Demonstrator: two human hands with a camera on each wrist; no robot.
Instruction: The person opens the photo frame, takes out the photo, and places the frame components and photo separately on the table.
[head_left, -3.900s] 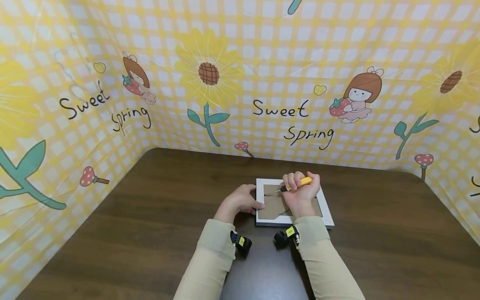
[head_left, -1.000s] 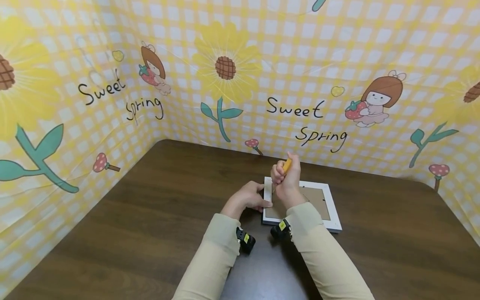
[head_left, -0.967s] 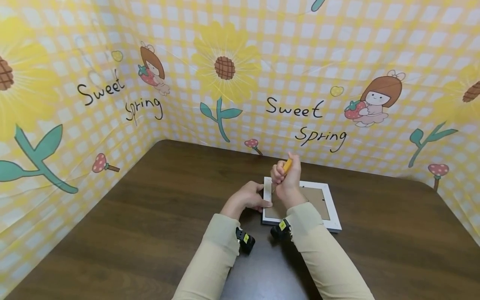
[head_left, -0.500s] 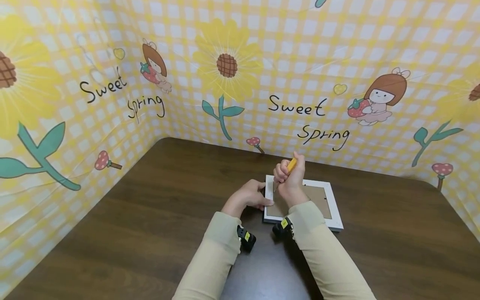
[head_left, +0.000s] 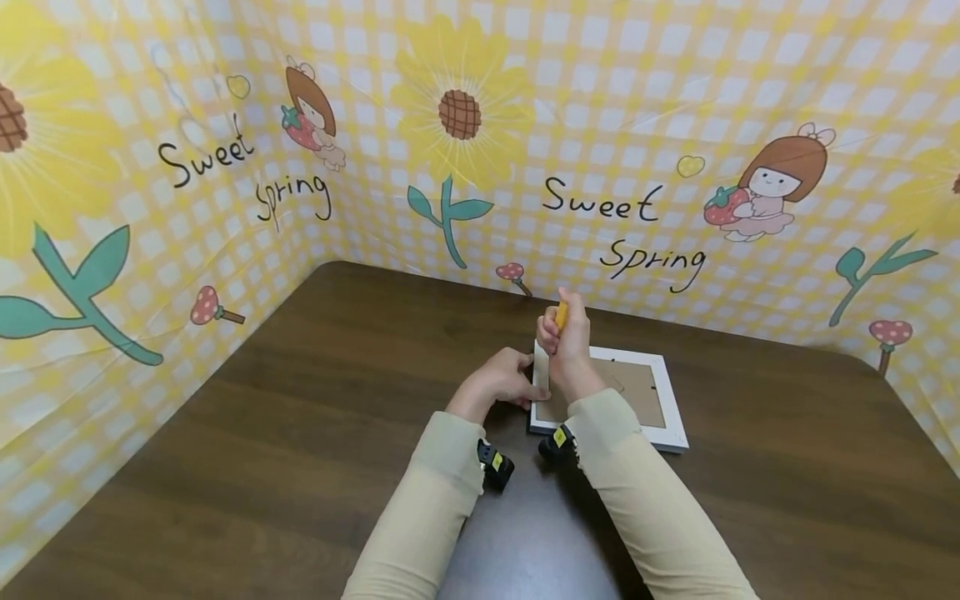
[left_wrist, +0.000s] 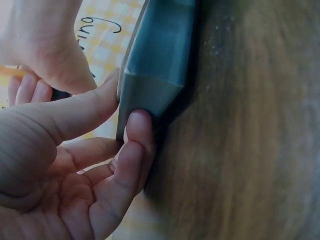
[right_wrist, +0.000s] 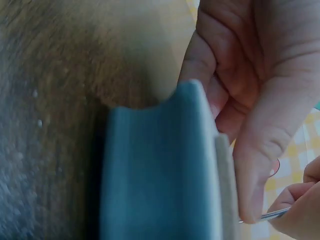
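A white picture frame (head_left: 668,400) lies face down on the table, its brown backing board (head_left: 637,387) showing, with small black tabs (head_left: 653,387) at the board's edge. My left hand (head_left: 498,379) grips the frame's left side, thumb on the back face and fingers against the outer edge. In my right hand (head_left: 572,342) is a screwdriver (head_left: 562,315), its yellow handle held nearly upright in curled fingers. The right wrist view shows its metal shaft (right_wrist: 275,214) reaching toward my left thumb, right at the frame's back. The tip is hidden behind the thumb.
The dark wooden table (head_left: 337,400) spreads around the frame. A yellow checked cloth (head_left: 480,217) with flower prints hangs at the back and sides. Each wrist carries a small black camera (head_left: 495,467).
Since the oldest frame, the screwdriver has swung from a low slant to nearly upright, and my right hand has shifted to the frame's left side. My left hand keeps its grip.
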